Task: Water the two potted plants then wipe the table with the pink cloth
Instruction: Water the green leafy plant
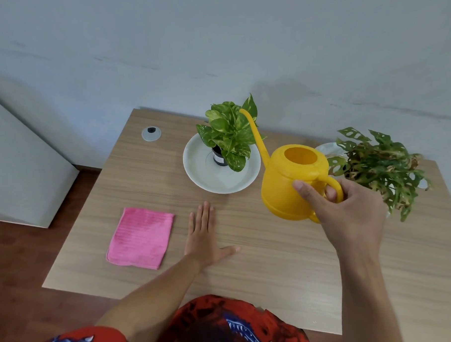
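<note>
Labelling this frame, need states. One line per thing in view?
right hand: grips watering can handle
watering can: lifted, spout over left plant
left hand: flat on table
pink cloth: folded, untouched
left plant: upright in saucer
right plant: upright, some brown leaves

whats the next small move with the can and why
Probably tip the can forward a little. The right hand grips its handle, the body looks nearly level, and the spout tip is already over the left plant, with no water visible. The left hand rests flat on the table.
</note>
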